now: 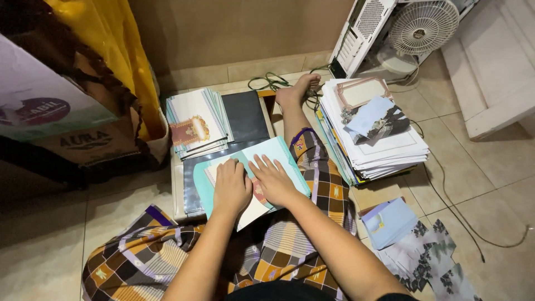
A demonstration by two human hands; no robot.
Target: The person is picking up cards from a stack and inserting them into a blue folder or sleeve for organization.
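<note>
I sit on the floor in a plaid sarong with one leg stretched out. My left hand [231, 187] and my right hand [273, 181] press flat, side by side, on a teal and white folded card [284, 156] lying on my lap. The card rests over a grey plastic sleeve [192, 184]. Fingers of both hands are spread and hold nothing.
A stack of cards with an ornate red motif [195, 122] and a dark folder [245, 116] lie beyond. A tall paper pile [379, 139] stands right of my leg. Blue and floral-print cards [401, 234] lie lower right. A fan [422, 25], cables and a cardboard box [67, 111] surround me.
</note>
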